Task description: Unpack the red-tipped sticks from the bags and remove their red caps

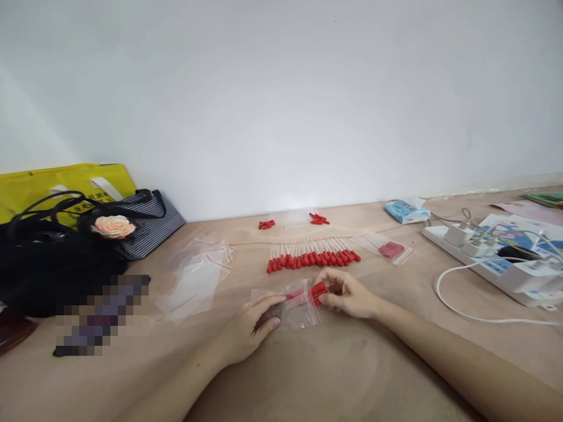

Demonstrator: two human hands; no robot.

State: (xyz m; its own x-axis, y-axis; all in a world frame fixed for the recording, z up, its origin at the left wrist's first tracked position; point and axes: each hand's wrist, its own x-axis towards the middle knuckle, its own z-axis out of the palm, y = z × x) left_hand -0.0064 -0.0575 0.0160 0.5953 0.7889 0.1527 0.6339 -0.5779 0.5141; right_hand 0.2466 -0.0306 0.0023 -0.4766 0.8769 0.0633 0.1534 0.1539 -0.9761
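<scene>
My left hand (253, 328) pinches a small clear zip bag (295, 309) and holds it on the tan surface. My right hand (347, 296) is closed on a bunch of red-capped droppers (317, 289) whose tips lie at the bag's mouth. Just beyond my hands a row of several more red-capped droppers (313, 255) lies side by side. A filled bag of droppers (389, 248) lies to the right of that row.
Several empty zip bags (197, 275) lie at left. Black and striped bags (79, 246) with a yellow bag behind sit far left. A white power strip (497, 264) with plugs and cables is at right. A blue tissue pack (407, 211) and loose red caps (266, 224) lie by the wall.
</scene>
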